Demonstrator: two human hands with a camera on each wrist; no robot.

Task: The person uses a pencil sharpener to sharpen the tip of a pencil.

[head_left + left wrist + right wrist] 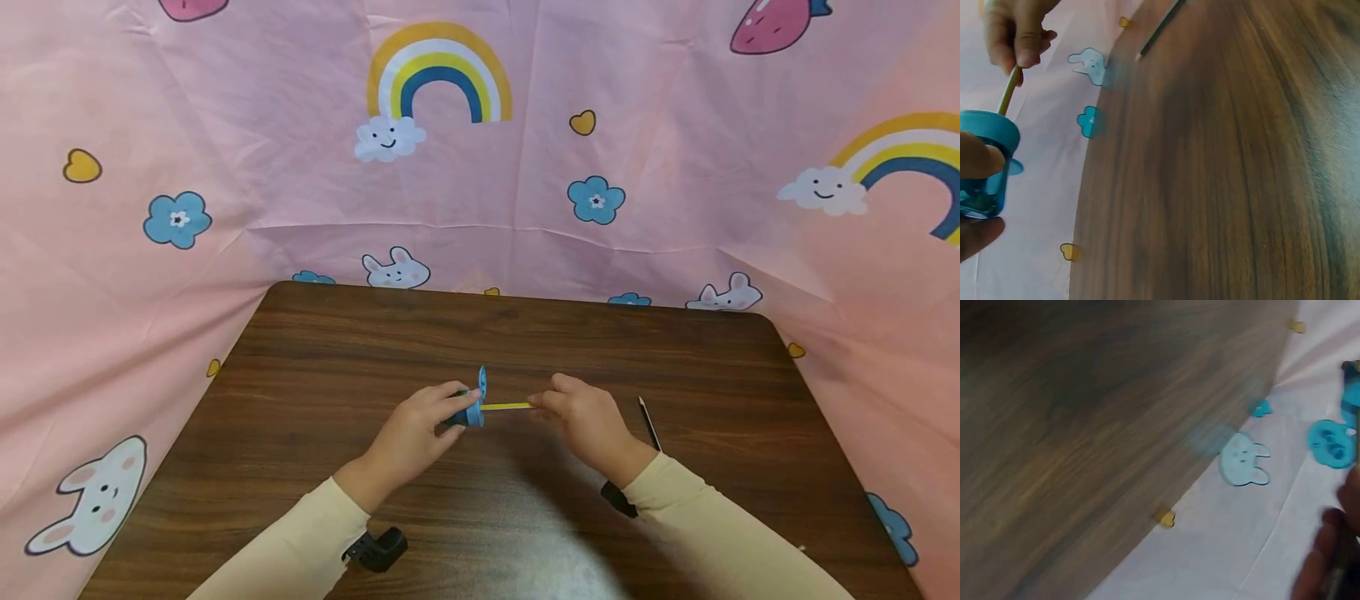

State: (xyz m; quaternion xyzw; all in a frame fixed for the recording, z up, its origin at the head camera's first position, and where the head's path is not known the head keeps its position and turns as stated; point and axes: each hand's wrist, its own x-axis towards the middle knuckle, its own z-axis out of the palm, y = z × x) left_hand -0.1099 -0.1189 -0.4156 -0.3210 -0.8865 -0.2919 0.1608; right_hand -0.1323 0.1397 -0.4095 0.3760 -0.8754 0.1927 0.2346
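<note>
Wearing cream long sleeves (pixel 288 546), black wrist devices (pixel 384 550) attached. Your left hand (pixel 408 432): grip clamped round small see-through container with round blue plastic top (pixel 474 414), held sideways over dark brown wood-grain tabletop (pixel 375 333), blue flap (pixel 482 381) standing up. Your right hand (pixel 588 423): grip pinching slim yellow stick (pixel 506 407), other end meeting blue top; depth inside hidden. Just beside right wrist, dark pencil (pixel 650 425) with pale sharpened tip, lying on tabletop. Behind, pink cloth (pixel 300 125) printed with rainbows, rabbits, flowers.

Head view looks forward and down; nearer, tilted wrist views both share the tabletop (pixel 480 500).
</note>
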